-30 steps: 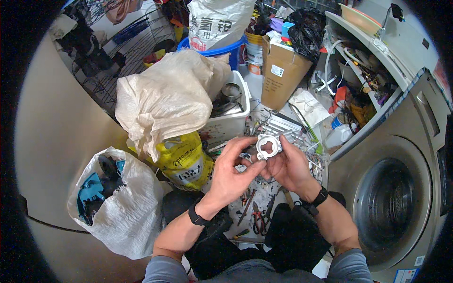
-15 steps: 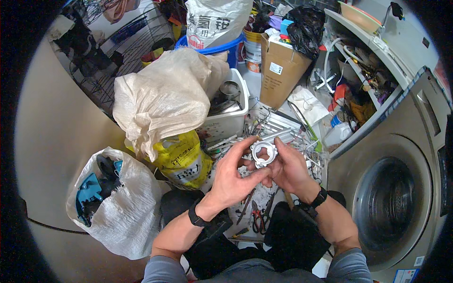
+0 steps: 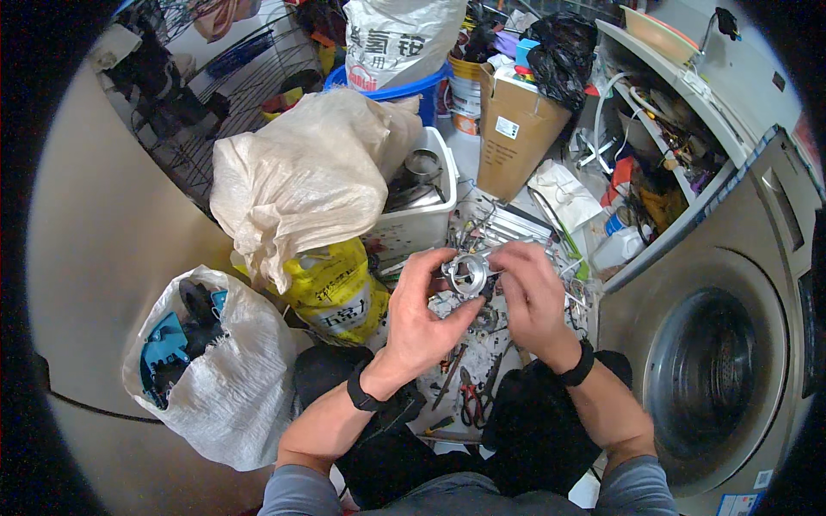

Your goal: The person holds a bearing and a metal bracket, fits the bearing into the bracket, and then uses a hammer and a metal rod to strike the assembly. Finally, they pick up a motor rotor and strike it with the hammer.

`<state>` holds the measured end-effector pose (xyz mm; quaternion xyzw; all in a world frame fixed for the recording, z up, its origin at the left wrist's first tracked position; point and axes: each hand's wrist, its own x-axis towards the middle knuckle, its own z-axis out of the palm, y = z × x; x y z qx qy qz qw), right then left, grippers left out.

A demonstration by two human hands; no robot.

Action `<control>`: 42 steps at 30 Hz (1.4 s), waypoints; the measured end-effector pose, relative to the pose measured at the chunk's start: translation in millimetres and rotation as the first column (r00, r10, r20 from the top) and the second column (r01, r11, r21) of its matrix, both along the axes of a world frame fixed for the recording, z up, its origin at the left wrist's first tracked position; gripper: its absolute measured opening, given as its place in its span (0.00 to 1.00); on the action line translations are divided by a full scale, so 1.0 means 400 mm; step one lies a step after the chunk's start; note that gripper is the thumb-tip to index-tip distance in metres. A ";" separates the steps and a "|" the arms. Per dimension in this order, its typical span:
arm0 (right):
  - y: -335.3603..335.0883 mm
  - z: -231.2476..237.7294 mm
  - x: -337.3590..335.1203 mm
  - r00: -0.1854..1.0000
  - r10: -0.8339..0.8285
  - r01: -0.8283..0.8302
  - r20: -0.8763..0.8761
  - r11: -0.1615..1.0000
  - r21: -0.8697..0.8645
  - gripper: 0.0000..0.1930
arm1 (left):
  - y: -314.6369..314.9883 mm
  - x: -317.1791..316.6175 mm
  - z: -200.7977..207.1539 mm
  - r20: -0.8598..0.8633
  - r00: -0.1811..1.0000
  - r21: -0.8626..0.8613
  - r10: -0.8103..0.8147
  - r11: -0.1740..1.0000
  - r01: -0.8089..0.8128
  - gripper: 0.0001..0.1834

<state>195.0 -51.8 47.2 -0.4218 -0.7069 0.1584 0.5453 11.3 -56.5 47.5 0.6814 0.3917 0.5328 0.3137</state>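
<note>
A pale ring-shaped part (image 3: 466, 276) with small lugs round its rim is in front of me, above the littered work area. My left hand (image 3: 420, 311) grips it from the left, fingers behind and thumb along its lower edge. Curled over on the other side, my right hand (image 3: 535, 301) has its fingertips at the ring's right edge, where they partly hide it. Below my hands lie pliers with red handles (image 3: 469, 402) and a thin rod-like tool (image 3: 447, 378), among small metal pieces.
At left stands a white woven sack (image 3: 228, 387) with blue and black parts. Behind it are a yellow bag (image 3: 340, 288), a large beige sack (image 3: 297, 172) and a white bin (image 3: 409, 228). A cardboard box (image 3: 516, 142) is farther back; a washing machine (image 3: 701, 370) stands right.
The ring has moved slightly left and tilted. My right hand has shifted from beneath and behind it to its right side, its fingers now curled over.
</note>
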 end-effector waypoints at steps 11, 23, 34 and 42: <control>0.001 0.013 -0.003 0.866 -0.145 -0.036 0.479 0.937 0.348 0.21 | 0.010 0.005 -0.019 0.037 0.999 -0.028 -0.006 1.000 0.008 0.33; -0.008 0.003 0.008 0.935 0.024 -0.069 0.355 0.991 0.117 0.16 | 0.050 0.008 -0.042 0.587 0.765 -0.253 -0.265 0.838 0.484 0.33; -0.013 0.015 0.056 0.925 0.240 -0.187 0.295 0.962 -0.197 0.19 | 0.105 0.011 -0.084 0.653 0.673 -0.317 -0.348 0.681 0.660 0.39; -0.025 0.011 0.080 0.750 0.086 -0.056 0.655 0.996 -0.067 0.26 | 0.108 0.018 -0.066 0.523 0.739 -0.414 -0.424 0.632 0.655 0.37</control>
